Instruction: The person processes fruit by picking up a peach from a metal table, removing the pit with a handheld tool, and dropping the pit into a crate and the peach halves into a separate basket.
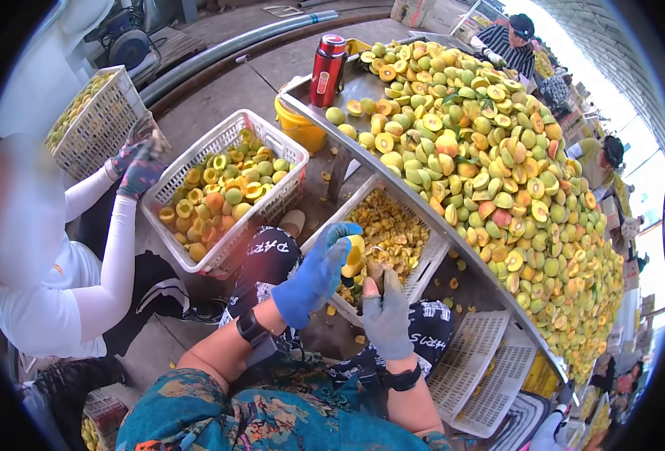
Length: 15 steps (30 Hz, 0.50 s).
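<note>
Above the lap, beside the white crate of pits (392, 233) under the desk (422, 203): left hand (319, 272), blue-gloved, raised with fingers curled closed around a yellow fruit half (355, 252); right hand (386, 314), grey-gloved, upright just beside it, fingers gathered narrow at the top. What the right fingertips pinch is too small to make out, and the fruit half is partly covered by the blue glove. Fruit half sits at the left fingertips, just above the right hand.

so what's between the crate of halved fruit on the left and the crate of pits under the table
In the head view, the person's knee in dark printed fabric and a beige shoe lie between the fruit crate and the pit crate.
</note>
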Each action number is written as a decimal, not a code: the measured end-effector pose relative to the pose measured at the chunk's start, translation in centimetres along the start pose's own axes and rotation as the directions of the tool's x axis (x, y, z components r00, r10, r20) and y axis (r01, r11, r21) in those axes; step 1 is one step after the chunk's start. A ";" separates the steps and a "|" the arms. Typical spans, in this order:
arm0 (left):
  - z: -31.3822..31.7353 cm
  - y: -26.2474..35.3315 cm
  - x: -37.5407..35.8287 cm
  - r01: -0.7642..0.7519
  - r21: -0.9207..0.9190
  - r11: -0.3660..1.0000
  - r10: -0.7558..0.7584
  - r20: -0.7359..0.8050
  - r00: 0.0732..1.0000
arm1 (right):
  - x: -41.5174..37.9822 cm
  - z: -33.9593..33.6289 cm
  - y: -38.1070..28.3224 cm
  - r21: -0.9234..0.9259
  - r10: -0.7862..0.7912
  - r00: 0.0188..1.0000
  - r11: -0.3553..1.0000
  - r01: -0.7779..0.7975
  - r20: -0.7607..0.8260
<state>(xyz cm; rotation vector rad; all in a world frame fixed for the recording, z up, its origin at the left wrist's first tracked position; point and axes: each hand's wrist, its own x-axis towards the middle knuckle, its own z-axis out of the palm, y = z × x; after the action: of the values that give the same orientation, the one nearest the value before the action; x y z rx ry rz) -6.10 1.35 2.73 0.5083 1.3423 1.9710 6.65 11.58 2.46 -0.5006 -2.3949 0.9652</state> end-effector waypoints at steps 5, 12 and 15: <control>0.9 0.0 -0.4 -0.221 0.211 0.952 0.231 -0.024 0.973 | 0.4 0.2 -0.1 -0.037 0.014 0.999 0.999 -0.016 -0.034; -1.3 4.3 -0.6 -0.713 0.598 0.368 0.687 0.342 0.641 | 2.5 0.4 5.3 0.043 0.203 0.979 0.978 -0.203 0.006; -4.5 7.4 0.4 -0.350 0.839 0.416 0.588 0.045 0.808 | 3.3 0.6 8.3 0.114 0.363 0.932 0.925 -0.362 0.009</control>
<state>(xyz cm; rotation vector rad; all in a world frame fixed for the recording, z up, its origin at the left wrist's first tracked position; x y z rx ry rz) -11.66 -2.99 7.81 1.2271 2.5545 1.7121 4.89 18.58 -2.82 -0.9266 -2.2615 1.2424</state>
